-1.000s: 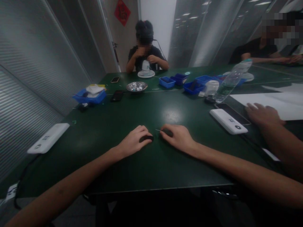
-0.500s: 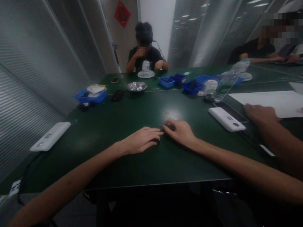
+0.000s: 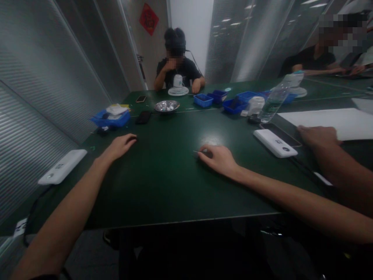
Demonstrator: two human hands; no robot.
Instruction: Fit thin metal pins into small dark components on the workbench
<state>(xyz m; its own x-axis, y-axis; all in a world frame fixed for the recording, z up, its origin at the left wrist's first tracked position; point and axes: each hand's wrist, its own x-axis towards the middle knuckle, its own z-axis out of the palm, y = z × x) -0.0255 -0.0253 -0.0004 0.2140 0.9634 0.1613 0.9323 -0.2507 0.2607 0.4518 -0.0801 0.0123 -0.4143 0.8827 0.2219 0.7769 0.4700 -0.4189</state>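
Observation:
My right hand (image 3: 219, 158) rests on the green table (image 3: 163, 182) near its middle. Its thumb and forefinger are pinched on a thin, light-coloured sliver (image 3: 196, 151) whose tip sticks out to the left; its kind is too small to tell. Over the left side of the table is my left hand (image 3: 120, 146), its fingers bent and close together. A dark patch shows between those fingertips, and I cannot make out what it is. Nearest to this hand are a blue tray (image 3: 115, 119) with white and yellow items and a black phone-like slab (image 3: 143, 117).
White power banks lie left (image 3: 62, 166) and right (image 3: 275, 143). A metal bowl (image 3: 166, 106), blue bins (image 3: 203, 100), and a clear bottle (image 3: 274, 103) stand farther back. A person (image 3: 177, 66) sits opposite. Another person's hand (image 3: 319, 136) rests by white paper (image 3: 323, 118) at right.
My left hand has moved away from my right hand, left and farther over the table, near the blue tray. My right hand keeps its pinch in about the same place.

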